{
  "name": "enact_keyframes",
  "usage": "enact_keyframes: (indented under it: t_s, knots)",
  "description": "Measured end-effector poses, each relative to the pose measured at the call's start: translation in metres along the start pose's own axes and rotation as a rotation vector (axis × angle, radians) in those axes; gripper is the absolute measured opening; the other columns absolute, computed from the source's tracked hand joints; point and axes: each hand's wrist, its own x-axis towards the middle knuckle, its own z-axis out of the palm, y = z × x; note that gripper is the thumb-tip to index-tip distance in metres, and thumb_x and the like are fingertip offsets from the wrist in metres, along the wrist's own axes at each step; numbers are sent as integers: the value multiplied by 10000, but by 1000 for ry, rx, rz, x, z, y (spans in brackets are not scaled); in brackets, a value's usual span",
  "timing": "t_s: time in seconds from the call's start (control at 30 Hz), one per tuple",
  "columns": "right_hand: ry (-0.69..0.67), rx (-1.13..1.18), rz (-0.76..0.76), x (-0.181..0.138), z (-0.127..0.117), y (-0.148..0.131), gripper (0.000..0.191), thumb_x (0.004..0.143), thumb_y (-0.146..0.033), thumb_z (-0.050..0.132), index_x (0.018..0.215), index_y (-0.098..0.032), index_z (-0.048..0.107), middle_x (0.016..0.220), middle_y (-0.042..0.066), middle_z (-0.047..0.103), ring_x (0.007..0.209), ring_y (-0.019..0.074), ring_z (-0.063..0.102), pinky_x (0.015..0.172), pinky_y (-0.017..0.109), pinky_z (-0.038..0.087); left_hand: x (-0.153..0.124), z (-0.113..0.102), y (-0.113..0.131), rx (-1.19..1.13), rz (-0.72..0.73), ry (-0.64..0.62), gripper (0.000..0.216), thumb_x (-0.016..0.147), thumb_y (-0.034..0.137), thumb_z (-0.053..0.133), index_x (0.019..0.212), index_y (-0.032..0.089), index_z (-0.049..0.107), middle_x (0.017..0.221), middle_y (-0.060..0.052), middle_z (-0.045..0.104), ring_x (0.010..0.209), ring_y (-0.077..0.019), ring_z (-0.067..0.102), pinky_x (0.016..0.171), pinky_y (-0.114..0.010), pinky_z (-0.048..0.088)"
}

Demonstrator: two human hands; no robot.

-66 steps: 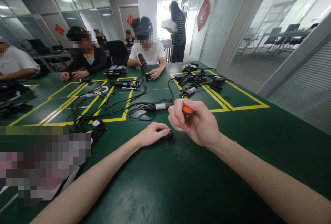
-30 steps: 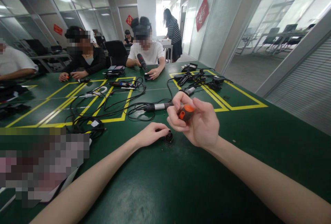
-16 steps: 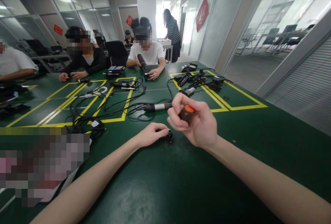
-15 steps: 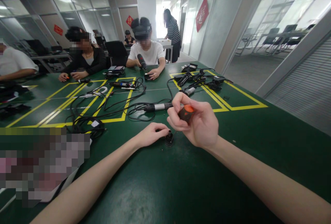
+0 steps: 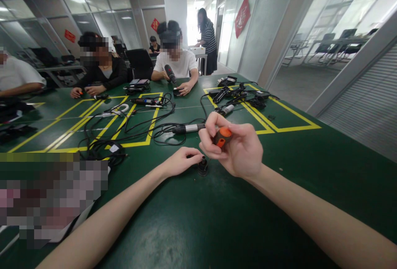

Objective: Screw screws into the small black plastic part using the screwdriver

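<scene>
Near the middle of the green table, my left hand pinches a small dark cylindrical part that stands upright on a round base. Its thumb lies against the top of that part, and the other fingers are hidden behind. My right hand is raised just to the right, with fingers wrapped round the grey-and-orange handle of a screwdriver. The handle's butt end faces me. Its shaft is hidden behind my fingers.
Behind my hands lie a silver-and-black corded tool and tangled black cables. More black parts sit inside yellow tape lines at right. Across the table, a person in white holds a power drill.
The screwdriver handle has turned in my right fingers, so more of its orange side shows. My left hand and the dark part have stayed put. The striped-shirt person has shifted slightly.
</scene>
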Motion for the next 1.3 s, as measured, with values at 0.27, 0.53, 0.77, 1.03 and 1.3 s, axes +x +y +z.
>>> enact_keyframes:
  t_s: [0.27, 0.53, 0.77, 1.03, 1.3]
  knots:
    - [32, -53, 14, 3, 0, -1, 359, 964, -305, 420, 641, -179, 513, 558, -38, 415, 441, 77, 271, 433, 232, 197, 3, -2, 1, 23, 11, -36, 341, 937, 404, 574, 916, 127, 772, 918, -62, 766, 966, -242, 673, 957, -320, 498]
    - [41, -17, 19, 1, -1, -2, 185, 883, -388, 500, 803, -222, 483, 528, -80, 391, 444, 85, 190, 442, 225, 150, 2, -2, 1, 54, 15, -39, 350, 955, 404, 559, 920, 131, 776, 942, -57, 767, 973, -240, 673, 964, -324, 495]
    - [58, -85, 11, 4, 1, -2, 344, 963, -319, 451, 658, -178, 527, 546, -39, 442, 432, 76, 300, 427, 224, 215, 4, -2, -5, 33, 8, -44, 376, 957, 457, 576, 911, 141, 774, 886, -50, 754, 940, -225, 673, 946, -310, 499]
    - [80, -64, 13, 1, 0, -2, 224, 900, -417, 501, 793, -219, 501, 514, -81, 375, 441, 88, 195, 442, 227, 173, 2, -3, 3, 35, 13, -48, 373, 940, 444, 561, 911, 133, 766, 901, -60, 752, 1000, -248, 653, 967, -324, 480]
    - [53, -124, 31, 3, 4, -3, 381, 960, -349, 474, 629, -169, 529, 592, -23, 445, 456, 77, 320, 431, 232, 215, 2, 0, -1, 12, -5, -28, 351, 949, 430, 596, 913, 127, 771, 916, -54, 761, 926, -227, 661, 934, -317, 508]
